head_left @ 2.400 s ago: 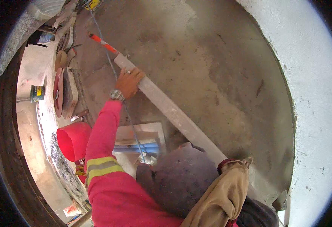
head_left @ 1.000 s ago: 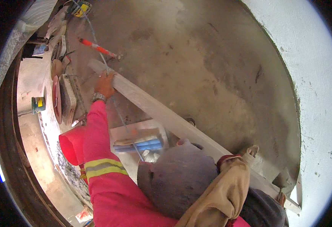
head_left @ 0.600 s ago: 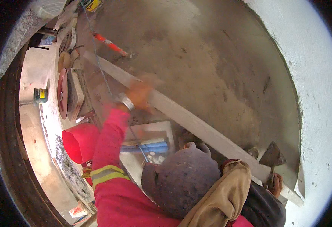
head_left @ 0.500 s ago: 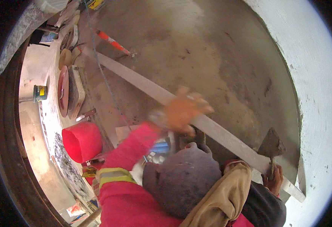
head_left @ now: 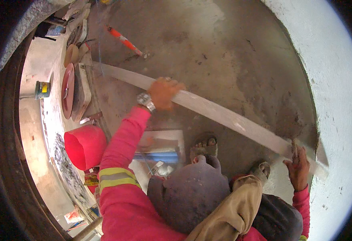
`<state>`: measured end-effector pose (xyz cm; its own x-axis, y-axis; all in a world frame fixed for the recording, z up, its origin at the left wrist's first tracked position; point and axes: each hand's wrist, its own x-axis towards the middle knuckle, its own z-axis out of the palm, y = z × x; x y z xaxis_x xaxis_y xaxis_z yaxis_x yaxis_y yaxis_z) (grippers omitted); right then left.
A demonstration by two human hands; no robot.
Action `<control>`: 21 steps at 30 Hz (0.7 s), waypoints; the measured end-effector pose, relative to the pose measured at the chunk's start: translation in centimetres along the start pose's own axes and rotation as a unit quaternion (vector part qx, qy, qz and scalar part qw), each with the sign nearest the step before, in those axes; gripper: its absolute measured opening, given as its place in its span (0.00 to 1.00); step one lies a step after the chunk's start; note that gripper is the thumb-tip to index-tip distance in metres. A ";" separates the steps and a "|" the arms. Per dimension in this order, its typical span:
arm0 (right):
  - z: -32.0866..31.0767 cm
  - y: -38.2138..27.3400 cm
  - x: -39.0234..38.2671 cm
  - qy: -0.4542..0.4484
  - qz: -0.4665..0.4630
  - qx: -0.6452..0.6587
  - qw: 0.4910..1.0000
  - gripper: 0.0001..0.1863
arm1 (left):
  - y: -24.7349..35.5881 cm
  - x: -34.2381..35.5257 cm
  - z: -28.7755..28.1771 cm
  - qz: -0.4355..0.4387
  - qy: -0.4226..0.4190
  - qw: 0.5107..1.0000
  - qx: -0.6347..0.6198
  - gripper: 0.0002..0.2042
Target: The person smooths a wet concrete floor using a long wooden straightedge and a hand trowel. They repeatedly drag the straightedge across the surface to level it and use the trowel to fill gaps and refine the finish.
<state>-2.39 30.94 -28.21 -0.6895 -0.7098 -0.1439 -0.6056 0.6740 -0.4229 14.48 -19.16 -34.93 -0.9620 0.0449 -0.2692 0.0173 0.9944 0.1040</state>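
A long pale straightedge (head_left: 232,120) lies slantwise across the grey-brown floor, its right end smeared by motion near the white wall. My left hand (head_left: 164,93), with a metal watch on its wrist, closes over the board left of its middle. Near the right end, my right hand (head_left: 298,166) grips the board's near edge, thumb and fingers around it. A blurred pale shape shows just past that hand, too smeared to name. My sandalled feet (head_left: 205,145) are on the near side of the board.
A red bucket (head_left: 88,146) lies tipped at the left, near a round reddish disc (head_left: 68,91). Beyond the board lies an orange-and-white stick (head_left: 124,41). A white tray (head_left: 180,138) with blue items sits by my knee. The white wall (head_left: 336,80) curves along the right.
My left hand has moved left and farther away along the board and closed on it. The straightedge's right end has swung away from me with my right hand. A dark flat shape beside that hand no longer shows.
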 end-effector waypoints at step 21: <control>-2.3 -1.4 4.3 0.013 -0.028 -0.056 0.998 0.32 | -15.0 -7.5 4.0 -0.357 -0.069 0.931 0.032 0.32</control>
<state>-5.46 27.43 -26.18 -0.6621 -0.7427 -0.0998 -0.6832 0.6530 -0.3268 22.54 -34.01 -38.28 -0.6897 -0.6228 -0.3694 -0.5930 0.7786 -0.2053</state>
